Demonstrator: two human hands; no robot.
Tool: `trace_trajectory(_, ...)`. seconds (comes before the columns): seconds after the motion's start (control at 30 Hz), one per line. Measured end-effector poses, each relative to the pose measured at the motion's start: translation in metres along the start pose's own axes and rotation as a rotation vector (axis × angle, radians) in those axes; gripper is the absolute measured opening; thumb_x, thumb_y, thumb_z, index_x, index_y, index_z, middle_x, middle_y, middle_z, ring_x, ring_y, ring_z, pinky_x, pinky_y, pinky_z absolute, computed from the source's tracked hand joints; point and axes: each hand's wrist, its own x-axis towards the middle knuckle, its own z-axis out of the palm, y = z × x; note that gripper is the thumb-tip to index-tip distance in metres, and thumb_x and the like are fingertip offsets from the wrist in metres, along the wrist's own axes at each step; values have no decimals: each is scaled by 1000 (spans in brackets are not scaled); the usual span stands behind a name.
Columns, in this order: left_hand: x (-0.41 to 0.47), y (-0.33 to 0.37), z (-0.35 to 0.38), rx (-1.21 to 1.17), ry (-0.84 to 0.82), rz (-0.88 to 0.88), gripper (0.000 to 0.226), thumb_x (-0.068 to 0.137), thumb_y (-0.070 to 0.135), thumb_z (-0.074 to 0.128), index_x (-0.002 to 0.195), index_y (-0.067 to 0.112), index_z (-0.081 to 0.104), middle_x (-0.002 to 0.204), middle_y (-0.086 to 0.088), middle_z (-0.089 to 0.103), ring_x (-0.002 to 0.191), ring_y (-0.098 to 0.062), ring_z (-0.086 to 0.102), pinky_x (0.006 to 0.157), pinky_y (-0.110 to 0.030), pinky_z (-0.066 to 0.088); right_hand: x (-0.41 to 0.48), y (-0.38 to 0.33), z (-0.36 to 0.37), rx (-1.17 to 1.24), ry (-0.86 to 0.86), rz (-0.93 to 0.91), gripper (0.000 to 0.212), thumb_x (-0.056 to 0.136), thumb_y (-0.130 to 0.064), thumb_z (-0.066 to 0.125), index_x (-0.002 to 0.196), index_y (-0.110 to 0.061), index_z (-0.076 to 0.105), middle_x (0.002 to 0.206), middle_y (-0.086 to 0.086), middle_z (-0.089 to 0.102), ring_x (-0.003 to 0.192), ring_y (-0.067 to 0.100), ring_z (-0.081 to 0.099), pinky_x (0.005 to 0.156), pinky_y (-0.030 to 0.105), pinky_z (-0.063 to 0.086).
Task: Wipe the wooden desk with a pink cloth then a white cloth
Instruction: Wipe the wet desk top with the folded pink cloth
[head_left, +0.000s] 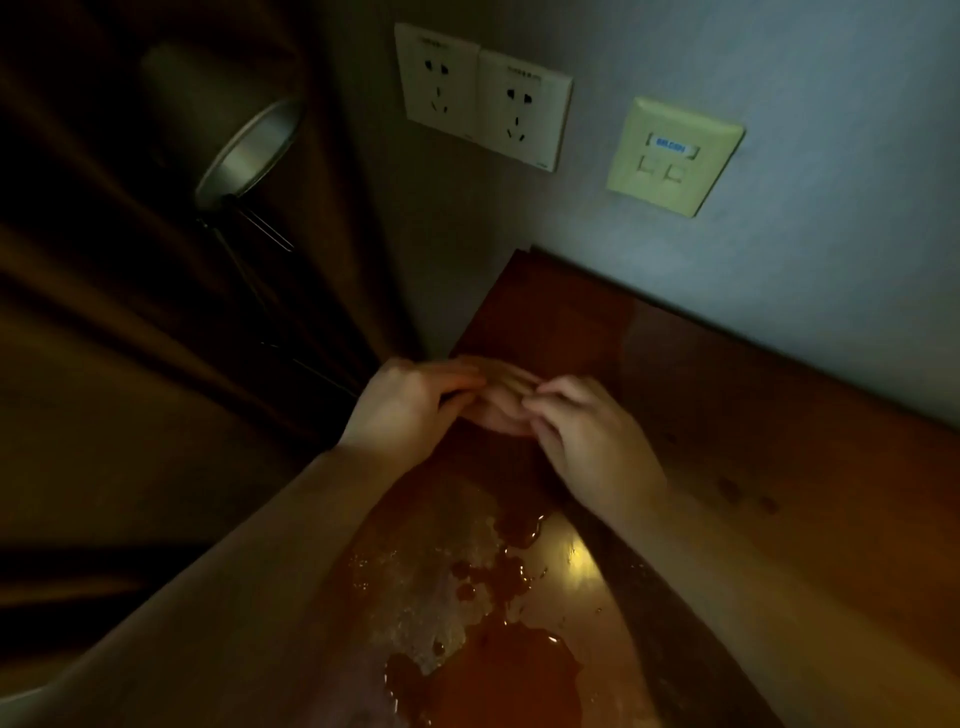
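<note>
My left fingers (457, 382) lie close together and curl over the far edge of the pink cloth (501, 410), pinching it against the thumb. My right fingers (558, 395) are bent and slightly apart, their tips nipping the same small wad from the right. The cloth is bunched between the two sets of fingertips. It looks soft and pale, though its colour is hard to judge in this dim light. I cannot tell whether it touches the wood beneath.

My left hand (410, 405) is knuckles up with the wrist dropping over the desk's left edge. My right hand (592, 441) is arched, back upward. Both bare forearms run towards me, spreading apart.

The cloth is over the far left corner of the wooden desk (753, 441), a glossy reddish-brown top. Nearer me, between my forearms, irregular puddles (493, 665) shine on the wood.

On the far wall there are two white sockets (480, 96) and, to their right, a yellowish square plate (675, 156). On the left, a round metal rim (249, 150) stands before a brown folded curtain (130, 364).
</note>
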Motion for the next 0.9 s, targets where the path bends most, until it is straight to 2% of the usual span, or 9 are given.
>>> trace_trajectory(0.1, 33, -3, 1, 24, -11, -64, 26, 92, 22, 67, 117, 23, 72, 122, 6, 70, 111, -9, 65, 100, -19, 44, 36, 15, -3, -39, -17, 78, 24, 95, -14, 61, 117, -14, 71, 116, 3, 62, 107, 24, 57, 87, 38, 53)
trace_trajectory(0.17, 28, -1, -1, 21, -44, -85, 27, 93, 23, 66, 119, 24, 71, 124, 7, 68, 114, -8, 63, 102, -22, 44, 32, 12, -3, -47, -43, 81, 24, 94, -14, 61, 116, -14, 72, 115, 3, 62, 105, 23, 57, 87, 37, 53)
trace_trajectory(0.37, -20, 0, -13, -8, -104, 53, 29, 89, 28, 61, 115, 23, 72, 124, 11, 67, 121, -1, 57, 102, -35, 49, -24, -16, -1, 27, -60, -22, 21, 92, -22, 64, 110, -18, 73, 109, -4, 60, 101, 16, 58, 74, 29, 58)
trace_trajectory(0.5, 27, -5, -5, 36, -18, -27, 27, 90, 17, 69, 117, 20, 73, 121, 3, 70, 112, -12, 65, 98, -20, 42, 26, 12, 7, -28, 12, 28, 21, 93, -15, 62, 111, -13, 73, 111, 4, 62, 101, 25, 58, 79, 41, 57)
trace_trajectory(0.57, 53, -7, -3, 28, -14, -74, 27, 92, 18, 67, 119, 20, 72, 123, 1, 69, 111, -15, 65, 97, -21, 43, 53, 24, 4, -51, 4, 87, 25, 95, -13, 59, 117, -12, 71, 118, 6, 61, 106, 27, 57, 86, 43, 54)
trace_trajectory(0.63, 71, -6, -1, 42, -52, -92, 27, 95, 21, 64, 120, 24, 71, 126, 2, 68, 113, -15, 63, 99, -25, 45, 62, 30, 1, -54, -12, 126, 28, 97, -13, 56, 123, -12, 68, 120, 5, 60, 110, 25, 55, 90, 38, 51)
trace_trajectory(0.7, 76, -1, -1, 49, -99, -94, 27, 95, 24, 63, 121, 28, 69, 126, 5, 67, 115, -13, 62, 101, -28, 45, 51, 28, -3, -60, 0, 138, 26, 96, -15, 58, 120, -13, 69, 116, 4, 60, 107, 23, 55, 86, 33, 50)
trace_trajectory(0.8, 53, 9, -3, 63, -174, -47, 29, 95, 25, 62, 123, 31, 67, 127, 11, 66, 117, -7, 59, 102, -26, 44, 10, 12, -3, -14, 22, 121, 22, 93, -19, 60, 111, -13, 72, 107, 1, 59, 99, 19, 56, 79, 31, 53)
trace_trajectory(0.9, 16, 15, -7, 31, -197, 33, 30, 93, 22, 66, 121, 29, 69, 129, 13, 64, 121, -2, 56, 106, -25, 42, -30, -5, -2, 36, -1, 85, 26, 93, -26, 58, 112, -17, 72, 106, -4, 59, 97, 13, 57, 75, 26, 55)
